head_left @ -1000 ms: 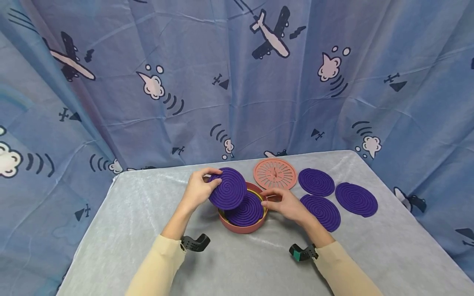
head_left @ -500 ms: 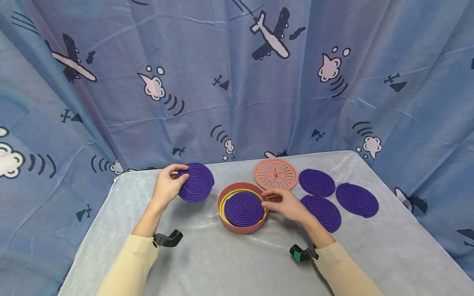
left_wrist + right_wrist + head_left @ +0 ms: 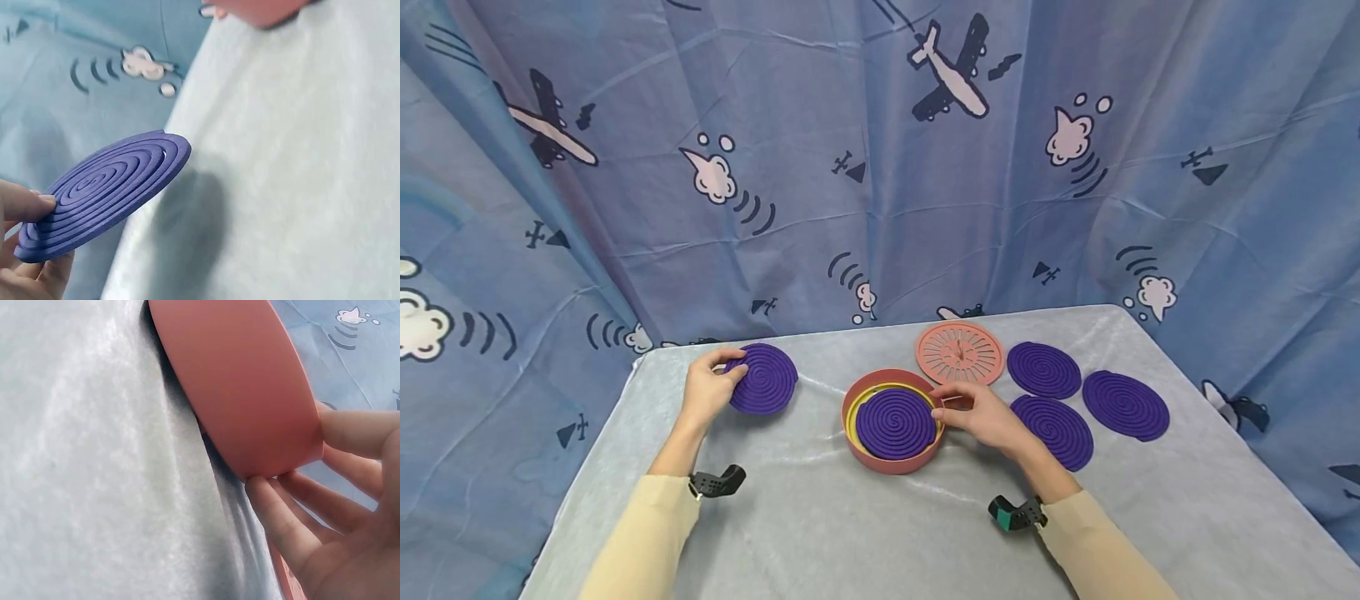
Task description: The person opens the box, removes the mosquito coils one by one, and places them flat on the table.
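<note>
We see a blue curtain filling the upper frame, and below it a pale table. At centre stands a reddish bowl; a pink slotted disc lies to its upper right. Our right hand holds the bowl's right rim. Our left hand, at centre left, pinches a purple spiral mat above the table. Another purple mat sits in the bowl; three further mats lie at right.

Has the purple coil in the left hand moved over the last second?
Yes, leftward. In the head view, the purple coil has moved away from the unmoved slotted lid; it overlapped the bowl a second ago and now shows clear of it.
</note>
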A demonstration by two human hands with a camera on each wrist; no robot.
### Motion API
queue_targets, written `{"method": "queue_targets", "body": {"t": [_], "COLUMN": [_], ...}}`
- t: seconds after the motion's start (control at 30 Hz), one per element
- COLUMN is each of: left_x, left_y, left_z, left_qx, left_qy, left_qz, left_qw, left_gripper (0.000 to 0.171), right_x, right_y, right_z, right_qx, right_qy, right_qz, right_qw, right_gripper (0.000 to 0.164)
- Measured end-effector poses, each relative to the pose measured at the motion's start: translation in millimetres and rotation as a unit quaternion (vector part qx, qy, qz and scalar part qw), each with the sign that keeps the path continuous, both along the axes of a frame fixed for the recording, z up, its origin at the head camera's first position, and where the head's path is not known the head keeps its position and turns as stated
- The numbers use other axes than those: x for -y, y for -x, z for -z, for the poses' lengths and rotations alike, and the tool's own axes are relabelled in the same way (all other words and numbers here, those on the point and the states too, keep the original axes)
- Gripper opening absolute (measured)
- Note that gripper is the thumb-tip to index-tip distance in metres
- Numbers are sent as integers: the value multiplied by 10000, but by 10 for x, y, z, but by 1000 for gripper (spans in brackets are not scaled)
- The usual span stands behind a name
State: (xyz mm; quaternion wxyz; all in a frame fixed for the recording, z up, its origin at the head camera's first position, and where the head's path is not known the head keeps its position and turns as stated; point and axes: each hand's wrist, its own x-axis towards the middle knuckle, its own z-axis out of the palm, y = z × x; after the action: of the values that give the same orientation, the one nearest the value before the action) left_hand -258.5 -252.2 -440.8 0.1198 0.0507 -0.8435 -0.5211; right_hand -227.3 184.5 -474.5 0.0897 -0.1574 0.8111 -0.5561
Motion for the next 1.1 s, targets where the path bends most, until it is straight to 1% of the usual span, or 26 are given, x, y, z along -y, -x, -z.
{"method": "queue_targets", "body": {"t": [0.17,0.3,0.4,0.5,0.6,0.67,0.8,0.93,1.1], "left_x": [94,142,172,197,221,241,262,287,323], "left_y": [47,75,83,87,90,88,76,43,2], "left_z": [200,338,415,462,476,469,431,394,363], "left_qx": [169,288,378,554,744,792,678,579,574], "left_qy": [-290,-536,-655,-696,-549,-325,204,689,968], "left_qz": [-301,-449,-480,-544,-633,-643,-473,-388,-321], "left_qw": [9990,9971,9960,9946,9937,9943,9964,9952,9931], "left_gripper": [28,30,32,33,36,37,36,36,36], "right_x": [-4,-9,-8,-6,-2,4,8,9,24], "right_y": [-5,-9,-13,-12,-16,-20,-18,-1,10], "right_z": [5,8,6,4,-7,-17,-22,-5,3], "right_qx": [-15,-34,-15,0,-9,-14,-4,-42,-61], "right_qy": [-15,-5,16,30,23,27,40,-13,-29], "right_qz": [8,5,11,19,13,7,24,44,37], "right_qw": [10000,10000,10000,10000,10000,10000,10000,10000,10000], "right_gripper": [37,38,39,39,39,39,38,36,35]}}
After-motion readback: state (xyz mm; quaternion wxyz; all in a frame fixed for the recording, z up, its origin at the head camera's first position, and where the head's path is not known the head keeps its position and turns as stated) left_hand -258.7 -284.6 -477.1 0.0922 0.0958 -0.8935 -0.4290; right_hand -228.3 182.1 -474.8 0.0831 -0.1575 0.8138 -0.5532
